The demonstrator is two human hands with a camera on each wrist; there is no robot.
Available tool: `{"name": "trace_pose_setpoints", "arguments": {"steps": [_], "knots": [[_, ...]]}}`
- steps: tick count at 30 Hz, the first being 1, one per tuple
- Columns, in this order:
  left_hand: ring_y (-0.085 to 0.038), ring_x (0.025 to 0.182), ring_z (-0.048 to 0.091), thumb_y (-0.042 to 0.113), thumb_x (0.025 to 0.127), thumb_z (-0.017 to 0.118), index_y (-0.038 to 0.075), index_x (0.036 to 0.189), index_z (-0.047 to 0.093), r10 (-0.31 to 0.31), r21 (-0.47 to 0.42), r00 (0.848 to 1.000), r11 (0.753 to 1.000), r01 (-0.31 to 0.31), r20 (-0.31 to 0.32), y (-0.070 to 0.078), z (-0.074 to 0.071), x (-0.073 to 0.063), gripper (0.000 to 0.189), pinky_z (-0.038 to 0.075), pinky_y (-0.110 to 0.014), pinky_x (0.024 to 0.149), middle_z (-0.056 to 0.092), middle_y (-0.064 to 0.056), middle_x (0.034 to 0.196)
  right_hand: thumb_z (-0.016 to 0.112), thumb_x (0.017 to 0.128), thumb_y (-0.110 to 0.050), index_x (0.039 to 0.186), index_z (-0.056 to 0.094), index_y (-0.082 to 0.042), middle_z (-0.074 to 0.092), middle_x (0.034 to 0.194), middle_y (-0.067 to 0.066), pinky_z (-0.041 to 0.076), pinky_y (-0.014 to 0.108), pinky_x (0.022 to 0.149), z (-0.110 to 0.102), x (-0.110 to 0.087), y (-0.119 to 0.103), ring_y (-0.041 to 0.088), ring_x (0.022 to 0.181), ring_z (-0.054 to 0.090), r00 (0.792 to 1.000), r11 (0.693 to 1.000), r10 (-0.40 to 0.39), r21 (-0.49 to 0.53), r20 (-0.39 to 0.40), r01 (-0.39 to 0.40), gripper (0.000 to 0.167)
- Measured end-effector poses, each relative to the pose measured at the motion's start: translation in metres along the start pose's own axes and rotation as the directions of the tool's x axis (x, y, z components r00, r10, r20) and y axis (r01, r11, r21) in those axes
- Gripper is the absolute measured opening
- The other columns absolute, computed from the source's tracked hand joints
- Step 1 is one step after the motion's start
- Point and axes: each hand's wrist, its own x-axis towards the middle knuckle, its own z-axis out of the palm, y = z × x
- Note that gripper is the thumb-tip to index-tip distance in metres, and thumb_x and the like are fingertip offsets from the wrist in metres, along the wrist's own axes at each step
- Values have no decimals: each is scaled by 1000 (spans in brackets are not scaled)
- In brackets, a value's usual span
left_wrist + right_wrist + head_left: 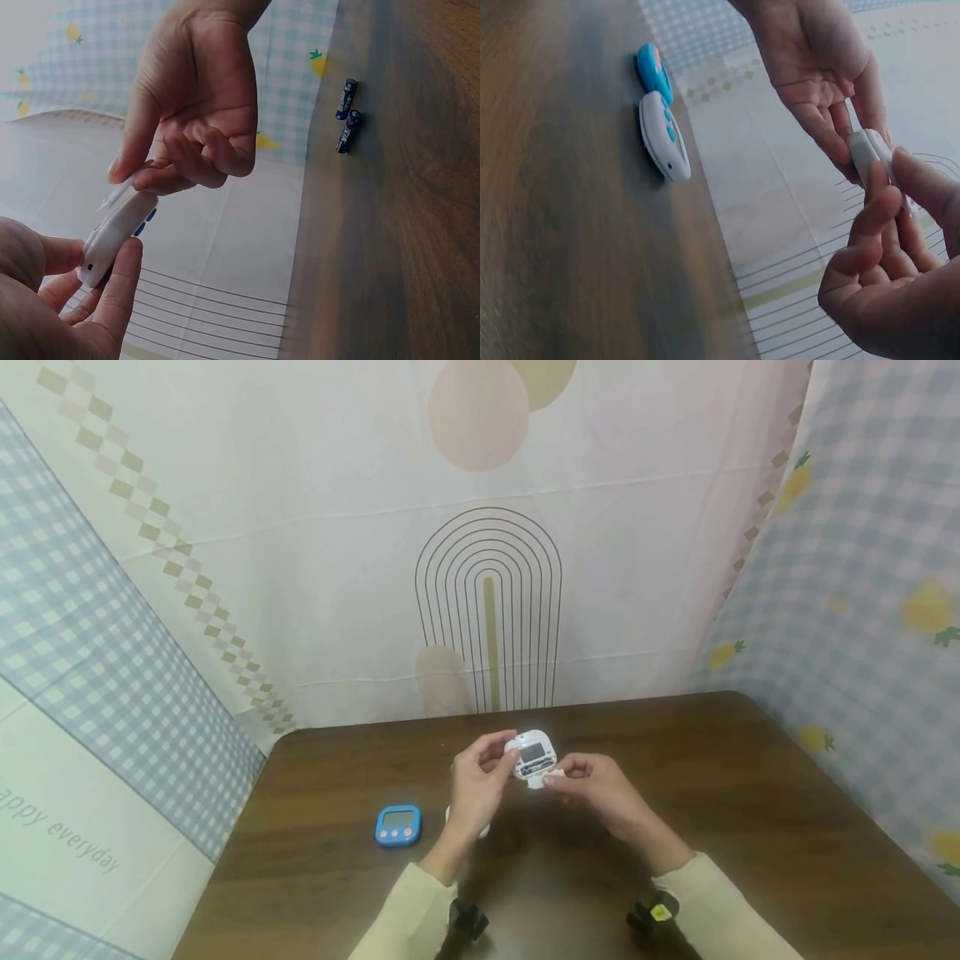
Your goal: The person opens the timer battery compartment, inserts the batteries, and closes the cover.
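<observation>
My left hand grips a white digital timer by its left edge, above the table, with its back facing me. Its battery compartment is uncovered at the lower end; whether a battery lies inside I cannot tell. With thumb and fingers, my right hand pinches a small white battery cover at the timer's lower right edge. In the left wrist view, blue buttons show on the timer's front side.
A blue timer lies on the brown table at left. Another white timer lies beside it, partly hidden by my left wrist in the head view. Two dark batteries lie on the table in the left wrist view. Patterned cloths hang around.
</observation>
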Motion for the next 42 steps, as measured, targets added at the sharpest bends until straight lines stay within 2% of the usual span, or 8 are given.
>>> {"name": "trace_pose_setpoints", "arguments": {"steps": [6, 12, 15, 23, 30, 35, 38, 42], "knots": [[-27, 90, 78, 2, 96, 74, 1, 124, 75, -7, -6, 1000, 1000, 7, 4, -1, 2, -2, 27, 68, -42, 74, 78, -21, 109, 87, 88, -16, 96, 65, -3, 75, 86, 11, 58, 34, 68, 3, -1, 1, 23, 73, 64, 997, 994, 51, 97, -60, -45, 27], [-28, 93, 78, 4, 98, 74, 4, 123, 75, -16, 11, 1000, 1000, 16, 21, -3, 3, -5, 26, 67, -34, 72, 77, -20, 110, 88, 87, -15, 101, 59, -3, 74, 86, 12, 58, 34, 69, 6, -2, 2, 25, 74, 63, 993, 991, 68, 124, -100, -55, 34], [-28, 93, 78, 4, 98, 74, 3, 124, 75, -19, 24, 999, 1000, 19, 25, -4, 4, -6, 26, 68, -41, 74, 77, -20, 109, 88, 86, -13, 103, 57, -4, 75, 84, 8, 58, 33, 69, 8, -2, 3, 23, 73, 63, 992, 989, 73, 134, -106, -59, 37], [-30, 93, 78, 5, 98, 74, 4, 124, 75, -16, 41, 999, 999, 14, 44, -3, 4, -5, 26, 66, -27, 69, 78, -20, 110, 85, 88, -15, 112, 54, -3, 73, 86, 9, 54, 33, 69, 8, 0, 4, 23, 73, 59, 993, 990, 66, 134, -96, -53, 40], [-30, 95, 78, 6, 98, 74, 3, 125, 75, -11, 53, 998, 999, 7, 58, -1, 3, -4, 27, 68, -37, 74, 78, -19, 111, 82, 92, -20, 124, 58, 0, 77, 103, 7, 59, 34, 80, 9, 3, 2, 24, 89, 69, 997, 992, 57, 112, -60, -50, 45], [-29, 95, 78, 6, 98, 74, 5, 123, 76, -2, 34, 999, 999, 0, 50, 0, 3, -4, 25, 66, -30, 71, 78, -19, 113, 79, 94, -17, 127, 60, 2, 78, 109, 9, 64, 34, 84, 10, 4, 1, 22, 93, 73, 998, 988, 51, 145, -25, -47, 43], [-29, 96, 78, 6, 98, 74, 7, 122, 76, -6, 30, 999, 1000, 5, 51, 0, 4, -4, 25, 67, -35, 73, 78, -19, 113, 78, 95, -15, 128, 59, 4, 78, 108, 10, 65, 33, 83, 10, 3, 1, 21, 90, 74, 999, 984, 49, 171, -7, -47, 42], [-30, 96, 78, 4, 97, 74, 5, 122, 76, -8, 33, 999, 999, 6, 48, -1, 7, -2, 25, 67, -52, 78, 78, -19, 111, 77, 96, -13, 130, 58, 7, 78, 104, 9, 65, 32, 82, 9, 1, 1, 19, 83, 74, 1000, 978, 28, 205, 2, -28, 43]]}}
